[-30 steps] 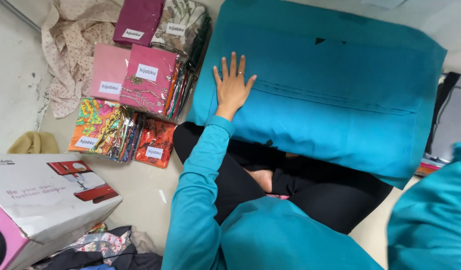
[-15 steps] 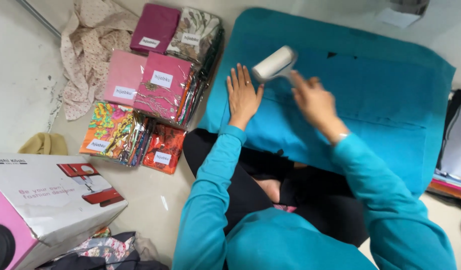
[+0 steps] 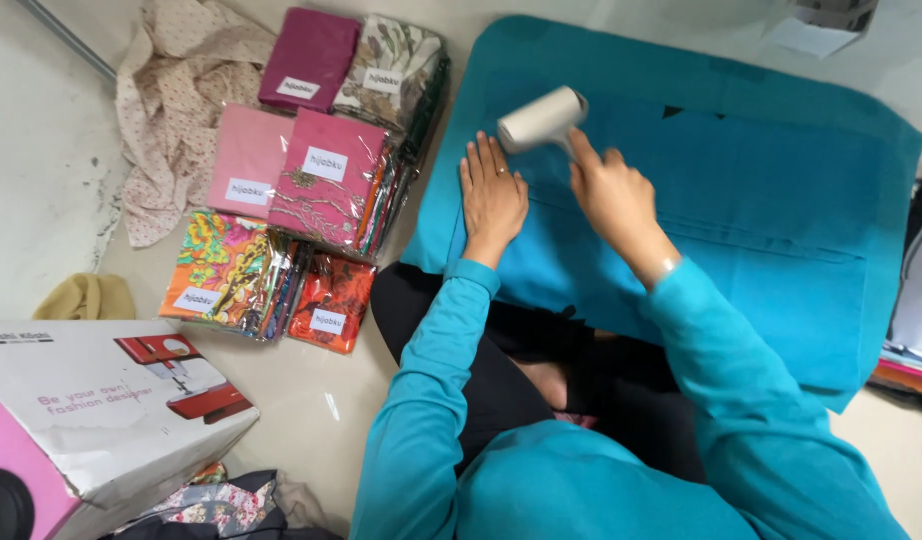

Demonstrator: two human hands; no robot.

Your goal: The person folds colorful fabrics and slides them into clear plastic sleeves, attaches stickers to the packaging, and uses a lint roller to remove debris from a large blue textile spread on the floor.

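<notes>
Here, seen from your head camera as you sit on the floor:

Left hand: your left hand (image 3: 493, 197) lies flat and fully open, fingers together, palm down on the teal cloth (image 3: 741, 210); it grips nothing and only pins the fabric.

Right hand: your right hand (image 3: 613, 192) is closed around the handle of a small pale handheld steamer (image 3: 541, 118), whose rounded head points up and to the left, just above your left fingertips.

Cloth: the teal cloth is spread over your lap and the floor, its near edge over your dark-clothed legs; a long seam or fold line runs across it to the right of both hands.

Step in hand: judged from the pose, you are pressing the cloth's left part, one hand steadying while the other works the tool.

Next move: it seems to call for keeping the flat hand clear of the tool's head, since the two are near each other.

Left of the cloth: packets of folded fabric in clear wrap (image 3: 326, 180), pink, magenta and floral, lie stacked just beside the cloth's left edge.

Farther left: a crumpled beige dotted cloth (image 3: 171, 120) and a yellow bundle (image 3: 86, 298).

Near corner: a white cardboard box picturing a red sewing machine (image 3: 111, 400).

In the way: the packets crowd the cloth's left edge.
</notes>
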